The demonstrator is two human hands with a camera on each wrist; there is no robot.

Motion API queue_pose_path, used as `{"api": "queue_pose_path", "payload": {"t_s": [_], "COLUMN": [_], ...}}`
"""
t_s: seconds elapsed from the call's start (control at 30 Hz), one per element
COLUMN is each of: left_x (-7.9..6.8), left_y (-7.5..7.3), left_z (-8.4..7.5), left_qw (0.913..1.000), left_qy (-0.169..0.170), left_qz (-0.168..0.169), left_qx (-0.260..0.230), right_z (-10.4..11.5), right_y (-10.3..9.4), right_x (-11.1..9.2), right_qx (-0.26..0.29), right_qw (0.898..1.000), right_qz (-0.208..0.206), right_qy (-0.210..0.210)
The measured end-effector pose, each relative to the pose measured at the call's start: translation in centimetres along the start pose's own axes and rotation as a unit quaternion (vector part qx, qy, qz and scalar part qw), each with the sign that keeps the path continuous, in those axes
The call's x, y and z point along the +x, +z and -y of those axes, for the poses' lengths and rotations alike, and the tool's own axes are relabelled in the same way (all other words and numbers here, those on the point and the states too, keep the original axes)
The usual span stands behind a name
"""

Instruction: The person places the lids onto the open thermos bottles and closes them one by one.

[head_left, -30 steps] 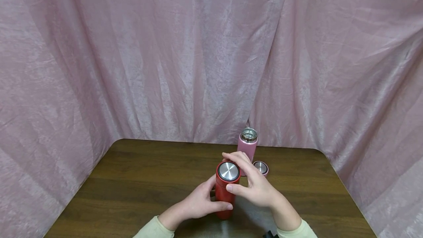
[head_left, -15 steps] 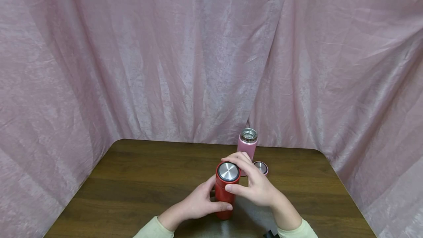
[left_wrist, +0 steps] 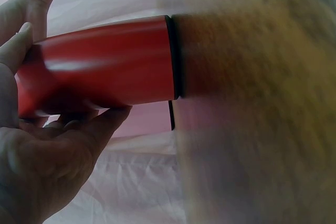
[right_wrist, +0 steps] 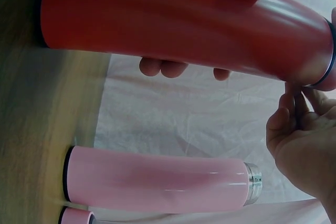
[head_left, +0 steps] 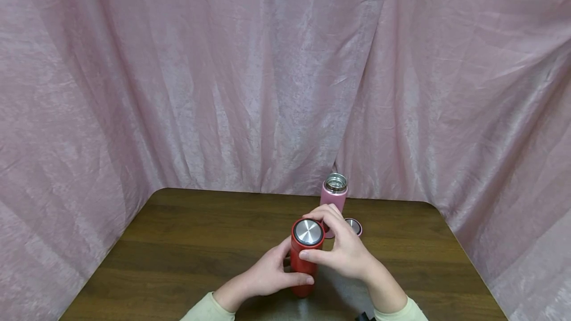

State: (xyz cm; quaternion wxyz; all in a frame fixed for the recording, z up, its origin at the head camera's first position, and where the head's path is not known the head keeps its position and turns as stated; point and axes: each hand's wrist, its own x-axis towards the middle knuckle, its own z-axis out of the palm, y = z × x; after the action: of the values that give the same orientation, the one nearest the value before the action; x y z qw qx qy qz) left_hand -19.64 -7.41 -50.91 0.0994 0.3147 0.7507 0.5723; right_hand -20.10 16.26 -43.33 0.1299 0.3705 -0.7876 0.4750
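Observation:
A red thermos (head_left: 302, 264) stands upright on the table, its lid (head_left: 309, 232) topped by a shiny metal disc. My left hand (head_left: 269, 272) grips the body from the left, thumb across the near side. At the top, my right hand (head_left: 350, 254) holds the lid from the right, thumb on the near side and fingers behind. A thin dark line shows between lid and body in the right wrist view. Behind stands a pink thermos (right_wrist: 157, 179) with its steel mouth (head_left: 336, 182) uncovered. Its likely lid, a pink cap (head_left: 354, 226) with a metal top, lies beside it.
The dark wooden table (head_left: 200, 232) has rounded far corners. Pink curtains (head_left: 267, 88) hang behind it and along both sides. A small black object (head_left: 365, 316) shows by the right sleeve at the bottom edge.
My right thumb has slid left along the near side of the red thermos's lid, while the fingers behind have shifted right. The left hand and the pink thermos stay in place.

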Motion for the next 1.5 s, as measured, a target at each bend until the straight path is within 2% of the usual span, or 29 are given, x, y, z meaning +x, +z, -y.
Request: {"api": "queue_pose_path", "payload": {"t_s": [0.47, 0.77, 0.87, 1.0, 1.2, 1.37, 1.5], "left_x": [0.0, 0.1, 0.1, 0.0, 0.0, 0.0, 0.0], "left_y": [0.0, 0.0, 0.1, 0.0, 0.1, 0.1, 0.2], "left_z": [0.0, 0.2, 0.1, 0.2, 0.3, 0.3, 0.1], "left_qw": [1.0, 1.0, 1.0, 0.9999, 0.9999, 0.9999, 0.9999], "left_qy": [0.003, 0.003, 0.004, 0.002, 0.0, -0.001, 0.001], "left_qz": [0.001, -0.002, -0.003, -0.005, -0.006, -0.006, -0.006], "left_qx": [-0.009, -0.002, 0.004, 0.009, 0.012, 0.012, 0.011], "right_z": [0.7, 0.6, 0.3, -0.1, -0.7, -0.9, -0.9], "right_y": [0.6, 0.8, 0.7, 0.3, -0.2, -0.2, -0.3], "right_x": [0.1, 0.0, 0.0, -0.1, 0.1, 0.2, 0.2], "right_qx": [-0.029, -0.04, -0.03, -0.017, 0.022, 0.048, 0.04], "right_qw": [0.999, 0.998, 0.999, 0.999, 0.994, 0.99, 0.992], "right_qz": [-0.026, -0.029, -0.013, 0.019, 0.061, 0.064, 0.055], "right_qy": [0.026, 0.034, 0.017, -0.025, -0.085, -0.114, -0.109]}}
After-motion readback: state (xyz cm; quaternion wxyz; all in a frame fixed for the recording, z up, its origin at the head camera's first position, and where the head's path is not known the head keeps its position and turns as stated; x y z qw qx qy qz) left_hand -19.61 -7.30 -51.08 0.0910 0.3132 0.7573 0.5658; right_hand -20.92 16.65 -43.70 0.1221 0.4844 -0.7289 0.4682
